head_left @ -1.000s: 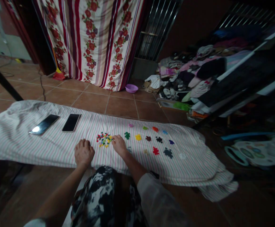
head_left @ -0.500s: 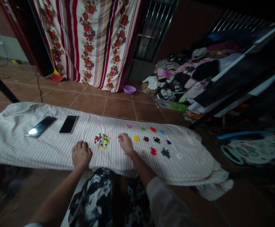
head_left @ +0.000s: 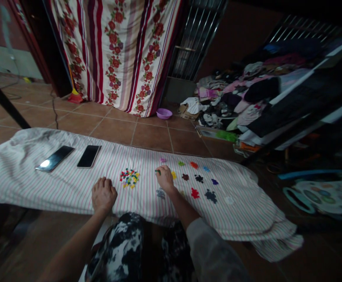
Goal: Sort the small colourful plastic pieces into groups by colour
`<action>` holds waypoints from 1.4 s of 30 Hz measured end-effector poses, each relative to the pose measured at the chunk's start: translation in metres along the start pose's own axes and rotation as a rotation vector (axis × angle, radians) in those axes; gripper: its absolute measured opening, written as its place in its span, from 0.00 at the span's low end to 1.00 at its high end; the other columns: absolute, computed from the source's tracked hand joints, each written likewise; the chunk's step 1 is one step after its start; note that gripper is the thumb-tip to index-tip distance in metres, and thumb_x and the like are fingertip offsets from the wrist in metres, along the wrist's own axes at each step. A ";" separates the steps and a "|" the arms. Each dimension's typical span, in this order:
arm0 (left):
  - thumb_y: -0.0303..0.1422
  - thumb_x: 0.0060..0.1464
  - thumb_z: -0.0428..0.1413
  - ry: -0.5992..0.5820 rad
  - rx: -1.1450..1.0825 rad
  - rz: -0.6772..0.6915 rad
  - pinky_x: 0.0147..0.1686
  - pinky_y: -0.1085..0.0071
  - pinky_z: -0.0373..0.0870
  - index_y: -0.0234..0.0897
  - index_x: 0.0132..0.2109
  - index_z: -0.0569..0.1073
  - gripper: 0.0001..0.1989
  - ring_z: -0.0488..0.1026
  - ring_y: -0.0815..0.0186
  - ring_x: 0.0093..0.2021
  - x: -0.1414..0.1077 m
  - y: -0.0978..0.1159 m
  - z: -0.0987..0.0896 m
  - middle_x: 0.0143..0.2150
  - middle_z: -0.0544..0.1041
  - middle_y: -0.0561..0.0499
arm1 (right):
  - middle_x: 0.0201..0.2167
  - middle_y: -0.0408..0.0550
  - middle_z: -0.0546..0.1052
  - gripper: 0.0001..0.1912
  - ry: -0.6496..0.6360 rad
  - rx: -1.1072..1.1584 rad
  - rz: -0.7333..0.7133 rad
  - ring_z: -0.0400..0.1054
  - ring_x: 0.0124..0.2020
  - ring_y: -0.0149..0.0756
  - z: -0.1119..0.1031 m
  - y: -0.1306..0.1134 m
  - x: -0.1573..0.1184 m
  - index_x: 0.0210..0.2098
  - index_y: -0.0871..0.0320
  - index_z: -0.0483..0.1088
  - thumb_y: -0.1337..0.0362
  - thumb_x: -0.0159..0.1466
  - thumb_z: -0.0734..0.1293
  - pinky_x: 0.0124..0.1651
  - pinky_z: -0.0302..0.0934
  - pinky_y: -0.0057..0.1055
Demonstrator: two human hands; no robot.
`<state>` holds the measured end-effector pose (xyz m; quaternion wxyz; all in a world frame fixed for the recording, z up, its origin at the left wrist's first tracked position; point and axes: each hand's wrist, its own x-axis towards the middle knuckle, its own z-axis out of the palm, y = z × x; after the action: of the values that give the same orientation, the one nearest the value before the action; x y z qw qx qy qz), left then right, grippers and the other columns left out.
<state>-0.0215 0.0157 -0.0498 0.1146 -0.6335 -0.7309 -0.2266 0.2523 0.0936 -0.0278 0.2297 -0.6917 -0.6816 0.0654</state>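
My right hand is over the striped cloth, its fingers curled together beside small green pieces. Anything inside the fingertips is too small to make out. The hand partly covers a yellow pile. My left hand rests on the cloth with its fingers loosely laid down, holding nothing. Between the hands lies a mixed heap of small coloured pieces. Single-colour piles spread to the right, among them brown, black, red, dark grey and orange. A light grey pile sits below my right hand.
Two phones, a reflective one and a dark one, lie at the cloth's left. Beyond are a purple basin, a floral curtain and a clothes heap. A dark pole slants at the left.
My right hand has shifted slightly right, now covering part of the yellow pile and revealing the light grey one. My left hand stays in place. The whole view has shifted a little.
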 end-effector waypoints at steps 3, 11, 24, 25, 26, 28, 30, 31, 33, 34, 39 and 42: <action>0.28 0.54 0.49 0.003 -0.001 0.000 0.53 0.59 0.61 0.31 0.45 0.73 0.13 0.66 0.53 0.55 0.000 -0.001 0.001 0.52 0.74 0.38 | 0.43 0.50 0.73 0.10 -0.020 -0.026 -0.005 0.64 0.46 0.38 0.004 -0.002 0.000 0.36 0.55 0.76 0.71 0.61 0.63 0.51 0.56 0.30; 0.29 0.54 0.49 0.007 0.000 0.012 0.52 0.59 0.62 0.32 0.45 0.72 0.13 0.66 0.53 0.55 0.000 0.000 0.000 0.51 0.74 0.39 | 0.46 0.51 0.72 0.11 -0.054 -0.072 0.003 0.64 0.47 0.38 0.007 -0.002 0.001 0.37 0.56 0.76 0.70 0.61 0.62 0.51 0.56 0.30; 0.28 0.54 0.48 -0.001 -0.009 0.006 0.52 0.58 0.61 0.33 0.44 0.72 0.12 0.66 0.53 0.55 0.000 0.001 -0.002 0.51 0.73 0.39 | 0.44 0.50 0.74 0.15 0.036 0.003 -0.081 0.63 0.48 0.38 0.010 0.004 -0.004 0.39 0.56 0.76 0.74 0.60 0.61 0.54 0.56 0.33; 0.28 0.54 0.48 -0.003 -0.011 0.005 0.52 0.58 0.61 0.33 0.44 0.72 0.12 0.66 0.53 0.55 0.000 0.000 -0.002 0.51 0.73 0.39 | 0.45 0.49 0.74 0.15 0.028 0.008 -0.102 0.63 0.49 0.39 0.010 0.003 -0.004 0.39 0.55 0.76 0.74 0.60 0.61 0.55 0.55 0.34; 0.28 0.54 0.48 -0.004 -0.013 0.003 0.52 0.58 0.61 0.33 0.44 0.72 0.12 0.66 0.53 0.55 0.000 0.000 -0.002 0.51 0.73 0.39 | 0.45 0.49 0.75 0.15 0.013 0.008 -0.121 0.62 0.50 0.39 0.010 0.002 -0.004 0.40 0.55 0.76 0.74 0.61 0.61 0.56 0.54 0.35; 0.28 0.54 0.48 -0.005 -0.018 -0.001 0.52 0.58 0.61 0.33 0.44 0.72 0.12 0.66 0.53 0.55 0.000 0.000 -0.001 0.52 0.73 0.38 | 0.47 0.48 0.75 0.15 -0.031 -0.007 -0.150 0.60 0.53 0.39 0.010 -0.001 -0.004 0.41 0.54 0.76 0.73 0.61 0.61 0.57 0.53 0.36; 0.28 0.54 0.48 -0.006 -0.022 -0.003 0.52 0.58 0.61 0.33 0.45 0.72 0.13 0.65 0.53 0.56 0.000 0.000 -0.001 0.52 0.73 0.38 | 0.50 0.47 0.74 0.15 -0.081 -0.041 -0.163 0.57 0.56 0.40 0.012 -0.004 -0.003 0.41 0.53 0.77 0.72 0.62 0.61 0.57 0.52 0.37; 0.28 0.54 0.48 -0.007 -0.024 -0.002 0.52 0.57 0.61 0.33 0.45 0.72 0.13 0.65 0.53 0.56 0.000 0.000 -0.001 0.52 0.73 0.38 | 0.50 0.47 0.74 0.15 -0.103 -0.058 -0.167 0.56 0.58 0.41 0.012 -0.006 -0.003 0.41 0.52 0.77 0.71 0.63 0.60 0.57 0.51 0.38; 0.28 0.54 0.48 -0.011 -0.028 -0.002 0.52 0.57 0.61 0.34 0.45 0.72 0.13 0.65 0.53 0.56 0.000 0.001 -0.002 0.52 0.73 0.38 | 0.49 0.46 0.75 0.15 -0.136 -0.084 -0.173 0.54 0.60 0.42 0.012 -0.009 -0.002 0.41 0.52 0.77 0.70 0.64 0.60 0.58 0.50 0.40; 0.28 0.54 0.48 -0.015 -0.031 -0.004 0.52 0.57 0.61 0.33 0.45 0.72 0.13 0.65 0.53 0.56 0.000 0.001 -0.002 0.52 0.73 0.38 | 0.48 0.46 0.76 0.15 -0.149 -0.091 -0.176 0.53 0.60 0.42 0.011 -0.010 -0.002 0.40 0.52 0.77 0.70 0.65 0.59 0.58 0.49 0.41; 0.28 0.54 0.48 -0.030 -0.034 -0.013 0.53 0.57 0.61 0.32 0.44 0.72 0.13 0.65 0.53 0.56 0.001 0.002 -0.005 0.52 0.73 0.37 | 0.44 0.47 0.78 0.14 -0.187 -0.110 -0.195 0.54 0.60 0.43 0.003 -0.009 -0.001 0.38 0.55 0.77 0.69 0.66 0.59 0.59 0.48 0.41; 0.28 0.54 0.48 -0.027 -0.022 -0.008 0.53 0.58 0.61 0.33 0.44 0.72 0.12 0.65 0.53 0.56 0.001 0.001 -0.004 0.52 0.73 0.38 | 0.44 0.48 0.77 0.13 -0.161 -0.102 -0.187 0.55 0.59 0.43 0.002 -0.006 -0.002 0.37 0.56 0.77 0.71 0.65 0.60 0.59 0.49 0.40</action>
<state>-0.0207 0.0145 -0.0459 0.0971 -0.6349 -0.7322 -0.2266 0.2459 0.0915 -0.0273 0.1438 -0.6282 -0.7619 0.0644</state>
